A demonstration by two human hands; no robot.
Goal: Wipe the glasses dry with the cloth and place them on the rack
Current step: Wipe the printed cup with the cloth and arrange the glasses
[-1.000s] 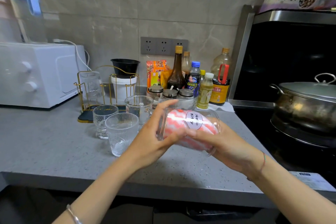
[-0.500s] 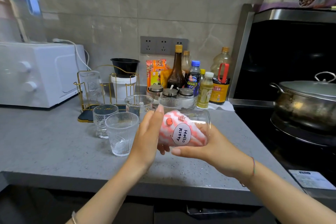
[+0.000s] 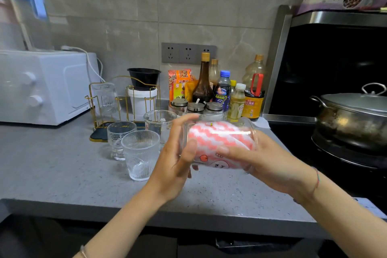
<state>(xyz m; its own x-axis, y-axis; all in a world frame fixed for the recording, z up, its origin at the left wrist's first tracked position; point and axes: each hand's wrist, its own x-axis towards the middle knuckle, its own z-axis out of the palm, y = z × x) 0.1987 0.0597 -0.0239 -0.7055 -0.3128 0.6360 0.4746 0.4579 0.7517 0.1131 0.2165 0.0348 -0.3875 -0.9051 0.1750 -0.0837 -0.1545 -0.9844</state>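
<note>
Here, a glass (image 3: 211,162) lies sideways just above the worktop (image 3: 52,163), near the rack (image 3: 123,109). The left hand (image 3: 178,153) keeps a curled grip round one end, and the right hand (image 3: 263,159) wraps the other. A pink-and-white cloth (image 3: 219,136) is stuffed inside it.

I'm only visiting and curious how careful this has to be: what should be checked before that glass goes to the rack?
1. Hold secure: left grip and right grip both hold the printed glass, which lies sideways above the counter: ok.
2. Cloth taken out: the pink-and-white cloth is stuffed inside the glass: not ok.
3. Glass dry: cannot tell.
4. Free place on the gold rack: one clear glass sits on it, other pegs are bare: ok.
5. Way to the rack: the ribbed glass and two more stand in front of it: not ok.
</note>
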